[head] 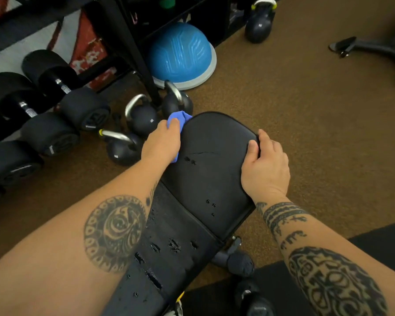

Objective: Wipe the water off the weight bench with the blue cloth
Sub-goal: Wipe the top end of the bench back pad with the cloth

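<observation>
While left hand [161, 142] clutches blue cloth [178, 117], right hand [263, 165] grips weight bench [214, 179] edge; no legible writing

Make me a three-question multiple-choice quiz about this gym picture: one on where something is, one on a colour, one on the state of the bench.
1. Where is the blue cloth?
A. Under the left hand at the seat pad's left edge
B. On the floor
C. Draped on a dumbbell

2. What colour is the balance dome?
A. Red
B. Blue
C. Yellow

3. What state is the back pad in?
A. Fully dry
B. Covered by a towel
C. Wet, with water drops

Answers: 1 A, cloth peeks out beneath the fingers; 2 B, its dome is plainly blue; 3 C, droplets and streaks glisten on it.
</observation>
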Tool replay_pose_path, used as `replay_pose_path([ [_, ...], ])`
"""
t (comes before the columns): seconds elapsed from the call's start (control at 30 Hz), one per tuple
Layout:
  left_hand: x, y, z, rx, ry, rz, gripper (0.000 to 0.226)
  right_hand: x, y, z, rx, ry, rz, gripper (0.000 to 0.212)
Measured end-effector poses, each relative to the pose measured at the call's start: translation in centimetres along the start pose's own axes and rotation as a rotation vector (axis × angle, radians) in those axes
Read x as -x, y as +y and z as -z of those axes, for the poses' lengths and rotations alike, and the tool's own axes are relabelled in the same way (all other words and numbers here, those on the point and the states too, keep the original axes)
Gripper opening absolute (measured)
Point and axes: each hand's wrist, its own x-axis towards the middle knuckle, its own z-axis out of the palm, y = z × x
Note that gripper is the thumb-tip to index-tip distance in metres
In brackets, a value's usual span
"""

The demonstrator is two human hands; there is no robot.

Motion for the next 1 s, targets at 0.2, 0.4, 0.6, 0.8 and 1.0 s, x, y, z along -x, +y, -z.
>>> replay_pose_path([
  [0.2,5.7,-1.9,-4.1,-0.124,0.335,-0.315,0.043,0.2,-0.1,0.0,-0.013,0.018,0.004,0.051],
  [0.4,4.5,-0.7,-4.9,-0.355,0.257,-0.417,0.056,0.0,0.1,-0.4,-0.014,0.029,0.007,0.050],
  [0.6,6.8,-0.8,-5.5,-0.304,0.188,-0.537,0.056,0.1,0.4,-0.1,-0.035,0.034,0.004,0.048],
  [0.8,13.4,-4.5,-7.3,-0.344,0.051,-0.623,0.056,0.0,0.5,0.1,-0.088,0.011,-0.004,0.045],
  [1.0,15.5,-1.0,-9.4,-0.247,0.111,-0.399,0.059,-0.2,0.6,1.3,-0.318,-0.103,-0.067,0.047],
])
